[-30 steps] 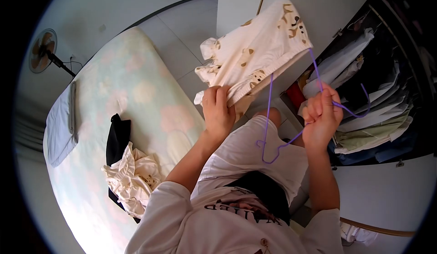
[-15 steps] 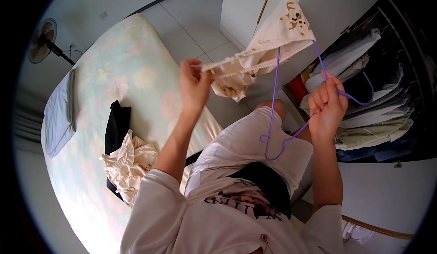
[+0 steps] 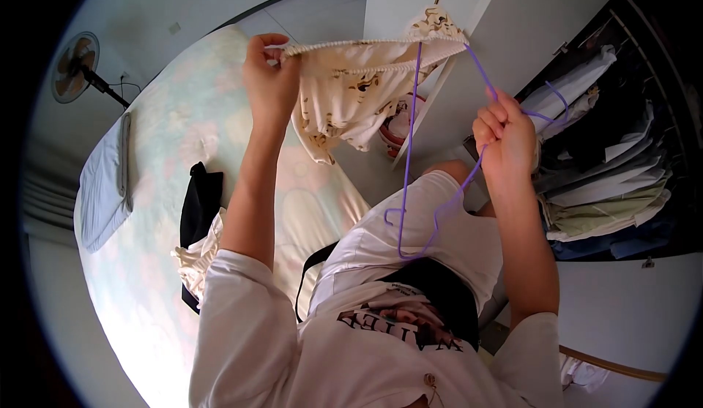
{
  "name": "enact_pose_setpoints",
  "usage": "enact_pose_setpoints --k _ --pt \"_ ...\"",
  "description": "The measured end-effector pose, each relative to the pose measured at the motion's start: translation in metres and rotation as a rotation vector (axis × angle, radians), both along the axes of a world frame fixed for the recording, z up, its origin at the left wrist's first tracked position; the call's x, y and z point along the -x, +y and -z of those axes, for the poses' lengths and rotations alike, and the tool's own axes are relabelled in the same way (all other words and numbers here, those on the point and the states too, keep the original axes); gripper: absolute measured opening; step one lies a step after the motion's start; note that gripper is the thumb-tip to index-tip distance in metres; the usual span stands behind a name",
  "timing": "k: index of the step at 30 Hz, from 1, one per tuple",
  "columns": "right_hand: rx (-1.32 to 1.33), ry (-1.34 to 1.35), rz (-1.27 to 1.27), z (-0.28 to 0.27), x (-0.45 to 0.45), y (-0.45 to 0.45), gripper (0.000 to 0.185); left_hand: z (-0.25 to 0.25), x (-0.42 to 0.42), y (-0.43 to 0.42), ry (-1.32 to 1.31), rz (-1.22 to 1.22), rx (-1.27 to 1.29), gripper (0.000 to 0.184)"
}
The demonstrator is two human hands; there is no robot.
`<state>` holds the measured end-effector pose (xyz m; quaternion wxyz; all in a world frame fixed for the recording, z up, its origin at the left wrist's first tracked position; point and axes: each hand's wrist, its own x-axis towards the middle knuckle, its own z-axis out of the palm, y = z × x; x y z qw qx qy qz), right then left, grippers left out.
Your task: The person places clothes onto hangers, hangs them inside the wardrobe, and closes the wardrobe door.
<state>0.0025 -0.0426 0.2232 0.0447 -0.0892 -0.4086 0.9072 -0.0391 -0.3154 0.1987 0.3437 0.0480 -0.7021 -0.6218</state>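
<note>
My left hand (image 3: 271,75) pinches one end of the gathered waistband of cream elastic-waist pants (image 3: 340,108) with a brown animal print. The waistband is pulled out nearly level, and the cloth hangs below it over the bed's edge. My right hand (image 3: 507,133) is closed around a purple hanger (image 3: 414,115) near its hook. One corner of the hanger sits inside the far end of the waistband; its other end, with a small notch, hangs down in front of my lap.
On the left is a bed (image 3: 165,210) with a folded blue-grey quilt (image 3: 106,188), black clothing (image 3: 201,203) and crumpled cream clothing (image 3: 196,261). A fan (image 3: 75,68) stands beyond. At right, an open wardrobe holds hanging clothes (image 3: 608,196); its white door (image 3: 505,13) stands ahead.
My left hand has moved left and up, stretching the waistband straighter. The pants and hanger have shifted left, and my right hand has moved slightly left with the hanger.
</note>
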Motion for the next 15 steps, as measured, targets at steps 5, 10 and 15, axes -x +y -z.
enact_pose_setpoints --k 5,10,15 --pt "0.056 0.024 0.083 -0.007 0.026 -0.023 0.015 0.038 -0.051 0.021 -0.091 0.105 0.423 0.025" --pt "-0.128 0.097 0.152 -0.006 0.046 -0.060 0.017 0.072 -0.115 0.068 -0.290 0.284 0.285 0.021" --pt "-0.227 0.116 0.195 0.002 0.058 -0.067 0.017 0.088 -0.139 0.094 -0.362 0.346 0.159 0.029"
